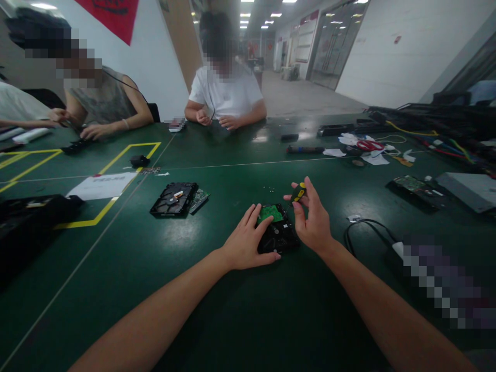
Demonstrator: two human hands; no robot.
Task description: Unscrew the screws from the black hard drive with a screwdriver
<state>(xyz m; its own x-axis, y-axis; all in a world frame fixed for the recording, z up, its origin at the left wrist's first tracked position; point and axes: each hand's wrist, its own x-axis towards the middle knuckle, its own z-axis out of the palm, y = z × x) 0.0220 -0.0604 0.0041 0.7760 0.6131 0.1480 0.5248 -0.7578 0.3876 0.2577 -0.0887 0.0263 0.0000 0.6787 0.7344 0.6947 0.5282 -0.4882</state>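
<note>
Hard drive (285, 238) sits around 5 o'clock from mid-view, left hand (247, 240) bracing it with fingers spread, right hand (314, 222) pinching the screwdriver (299, 192), so I'd straighten its tilt and press while turning (slips chew everything up).

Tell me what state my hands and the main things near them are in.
Hard drive: lying flat, green circuit board facing up.
Left hand: spread, resting on the hard drive.
Right hand: closed around the screwdriver.
Screwdriver: tilted, tip down toward the hard drive.
Small bits: loose, too small to identify.
Second drive: lying flat.
Second circuit board: lying beside the second drive.
</note>
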